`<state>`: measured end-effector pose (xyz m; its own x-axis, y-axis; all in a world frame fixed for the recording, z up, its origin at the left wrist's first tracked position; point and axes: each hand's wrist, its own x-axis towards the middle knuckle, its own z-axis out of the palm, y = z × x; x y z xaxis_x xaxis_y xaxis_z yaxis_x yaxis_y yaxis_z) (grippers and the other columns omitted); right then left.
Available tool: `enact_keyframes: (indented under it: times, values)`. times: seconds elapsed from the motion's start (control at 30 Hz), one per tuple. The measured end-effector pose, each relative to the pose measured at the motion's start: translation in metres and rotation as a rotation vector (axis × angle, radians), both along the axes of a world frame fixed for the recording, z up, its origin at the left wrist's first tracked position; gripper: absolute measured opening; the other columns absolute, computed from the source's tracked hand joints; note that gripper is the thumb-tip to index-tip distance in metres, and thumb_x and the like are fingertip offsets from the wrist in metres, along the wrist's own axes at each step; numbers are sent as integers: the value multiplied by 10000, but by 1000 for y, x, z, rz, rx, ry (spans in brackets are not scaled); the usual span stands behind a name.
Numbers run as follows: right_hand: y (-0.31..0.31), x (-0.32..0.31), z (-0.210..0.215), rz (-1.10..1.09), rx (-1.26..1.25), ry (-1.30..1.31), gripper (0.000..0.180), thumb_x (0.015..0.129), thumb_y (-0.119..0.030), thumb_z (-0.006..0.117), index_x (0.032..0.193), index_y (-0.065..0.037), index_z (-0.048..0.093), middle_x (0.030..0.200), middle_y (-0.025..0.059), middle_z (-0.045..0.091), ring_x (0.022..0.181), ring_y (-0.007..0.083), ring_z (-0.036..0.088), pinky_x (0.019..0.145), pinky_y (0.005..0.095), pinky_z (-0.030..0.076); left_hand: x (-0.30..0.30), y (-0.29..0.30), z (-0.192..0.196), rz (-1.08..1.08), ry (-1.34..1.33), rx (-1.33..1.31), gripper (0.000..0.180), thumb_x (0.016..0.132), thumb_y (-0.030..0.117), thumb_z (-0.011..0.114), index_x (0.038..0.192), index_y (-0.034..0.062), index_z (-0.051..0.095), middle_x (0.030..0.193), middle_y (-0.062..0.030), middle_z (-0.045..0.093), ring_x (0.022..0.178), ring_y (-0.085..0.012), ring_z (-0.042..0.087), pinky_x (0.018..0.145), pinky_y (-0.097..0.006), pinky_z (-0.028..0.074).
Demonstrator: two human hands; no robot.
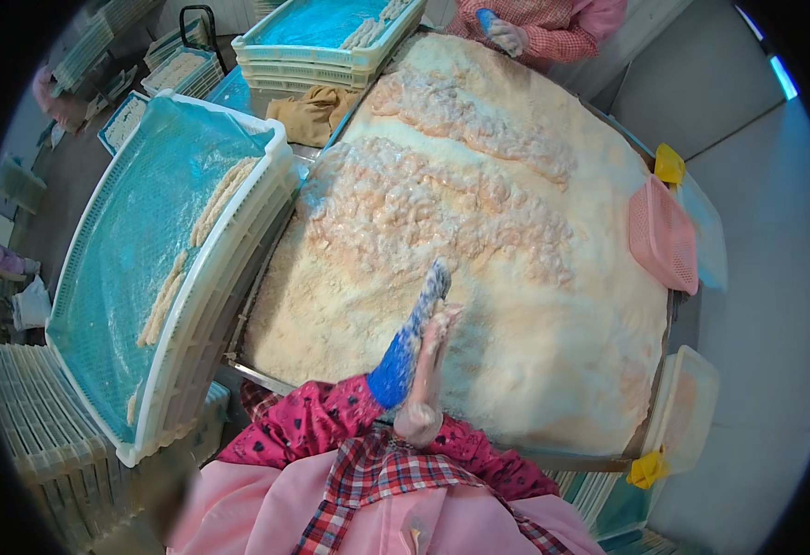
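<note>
Pressing something between both palms: left hand (411, 338) in blue glove, right hand (430, 356) in pale glove, flat together above the breadcrumb heap (479, 305); what is between them hidden, grip not possible to tell. Probably coating step. Next, likely laying the piece in the white tray (197, 305) beside breaded strips (215, 199).

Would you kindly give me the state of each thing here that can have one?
left hand: blue-gloved, crumb-coated, pressed against the right hand.
right hand: clear-gloved, crumb-coated, flat against the left.
table: heaped with crumbs.
white tray: blue-lined, holding rows of breaded pieces.
pink basket: tilted at the table edge.
</note>
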<state>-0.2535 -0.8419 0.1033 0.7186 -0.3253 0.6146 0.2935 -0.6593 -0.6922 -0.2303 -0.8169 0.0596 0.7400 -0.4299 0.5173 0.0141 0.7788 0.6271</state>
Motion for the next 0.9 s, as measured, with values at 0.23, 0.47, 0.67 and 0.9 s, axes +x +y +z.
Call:
enact_keyframes:
  times: [0.23, 0.47, 0.67, 0.9]
  values:
    - [-9, 1, -28, -9, 73, -72, 952, 853, -679, 147, 1401, 83, -13, 1471, 275, 2, 1373, 397, -32, 1094, 486, -17, 24, 11, -3, -370, 62, 266, 920, 814, 542, 523, 1418, -36, 139, 1493, -207, 63, 1383, -305, 111, 1105, -427, 97]
    - [-1, -4, -27, -57, 354, 83, 898, 873, -655, 166, 1420, 33, -17, 1487, 233, -4, 1381, 356, -8, 1108, 435, -3, 48, 20, 41, -197, -258, 452, 645, 903, 309, 512, 1401, -2, 245, 1472, -171, 217, 1339, -268, 280, 1067, -350, 246]
    - [-6, -9, -31, -253, 445, 54, 788, 902, -608, 139, 1443, -46, 25, 1506, 155, 38, 1393, 262, 9, 1115, 410, 24, 61, 18, -66, -335, -697, 1170, 500, 929, 219, 463, 1384, 59, 328, 1453, -104, 299, 1306, -203, 339, 1050, -322, 290]
    - [-3, -14, -46, -214, 294, 17, 749, 916, -571, 130, 1446, -46, 53, 1503, 168, 47, 1382, 333, -8, 1108, 452, 32, 30, 10, 4, -434, 119, 541, 585, 952, 284, 389, 1418, -7, 189, 1492, -131, 175, 1373, -222, 174, 1104, -311, 124]
